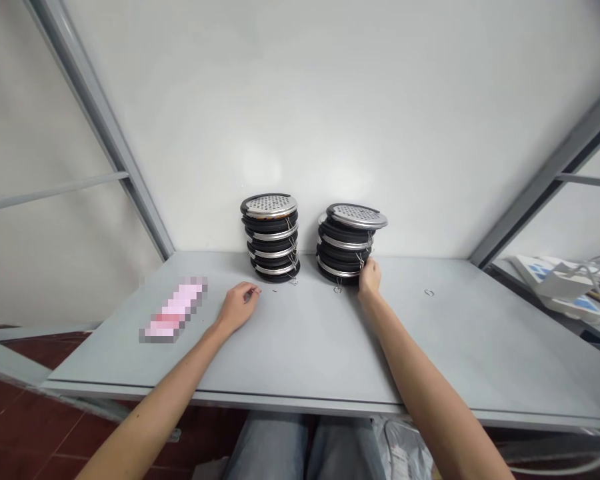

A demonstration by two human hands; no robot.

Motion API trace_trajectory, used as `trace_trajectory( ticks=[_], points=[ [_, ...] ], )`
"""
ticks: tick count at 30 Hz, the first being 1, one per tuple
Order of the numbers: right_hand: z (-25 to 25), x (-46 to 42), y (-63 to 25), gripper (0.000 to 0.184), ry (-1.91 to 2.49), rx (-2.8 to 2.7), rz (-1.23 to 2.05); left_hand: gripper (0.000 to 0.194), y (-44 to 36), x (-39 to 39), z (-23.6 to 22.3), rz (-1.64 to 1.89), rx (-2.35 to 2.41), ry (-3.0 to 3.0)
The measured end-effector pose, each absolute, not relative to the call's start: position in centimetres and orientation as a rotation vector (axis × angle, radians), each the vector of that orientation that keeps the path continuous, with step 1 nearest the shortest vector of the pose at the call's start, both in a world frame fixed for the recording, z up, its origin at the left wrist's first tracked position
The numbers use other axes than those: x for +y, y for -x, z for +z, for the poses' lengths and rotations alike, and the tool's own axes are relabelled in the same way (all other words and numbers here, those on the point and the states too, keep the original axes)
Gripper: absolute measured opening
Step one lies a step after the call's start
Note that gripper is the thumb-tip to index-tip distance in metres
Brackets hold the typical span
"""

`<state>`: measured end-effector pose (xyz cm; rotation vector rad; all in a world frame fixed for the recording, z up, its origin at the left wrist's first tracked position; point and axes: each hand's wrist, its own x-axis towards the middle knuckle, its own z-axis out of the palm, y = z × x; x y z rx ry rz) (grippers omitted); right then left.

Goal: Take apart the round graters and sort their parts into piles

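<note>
1. The left hand [237, 307] lies on the bench [300, 353] near its back edge, left of centre. Its fingers are curled in and the fingertips are drawn together, pointing toward the left stack. Whether they pinch something tiny cannot be told.
2. The right hand [369, 278] is closed up against the lower right side of the right stack of round graters [346, 250], with its fingers touching the black rims beside a thin wire loop [362, 261]. How firmly it grips cannot be told.
3. A left stack of round graters [270, 239] stands against the white back panel [300, 120], between the left hand and the right stack, and well apart from neither. Each grater has a perforated steel face, a black body and a steel band.
4. The top grater of the right stack sits tilted, overhanging to the right.
5. Small wire rings lie on the bench: one [293, 281] by the left stack, one [337, 289] at the foot of the right stack, and one [429, 293] well to the right.
6. A pink packet [173, 310], pixelated and unreadable, lies left of the left hand.
7. Grey metal uprights [100, 127] frame the bench.
</note>
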<state>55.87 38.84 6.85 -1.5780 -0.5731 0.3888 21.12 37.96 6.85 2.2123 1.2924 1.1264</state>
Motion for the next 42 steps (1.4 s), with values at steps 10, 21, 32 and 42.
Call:
trace_trajectory(
  ticks=[10,21,32,42],
  points=[
    [7.7,36.2,-59.1,0.05,1.802,-0.79,0.153,0.022,-25.6,36.1,10.2,0.988,0.931,-2.391],
    [6.0,33.5,-62.7,0.079,2.573,-0.947,0.069,0.023,-26.5,37.5,9.1,1.062,0.879,-2.456],
    [5.9,33.3,-63.4,0.07,2.612,-0.959,-0.022,0.023,-26.2,36.8,8.5,1.067,0.964,-2.44],
    [5.9,33.5,-61.9,0.083,2.545,-1.153,-0.028,0.025,-26.2,36.7,8.7,1.087,0.988,-2.429]
  ],
)
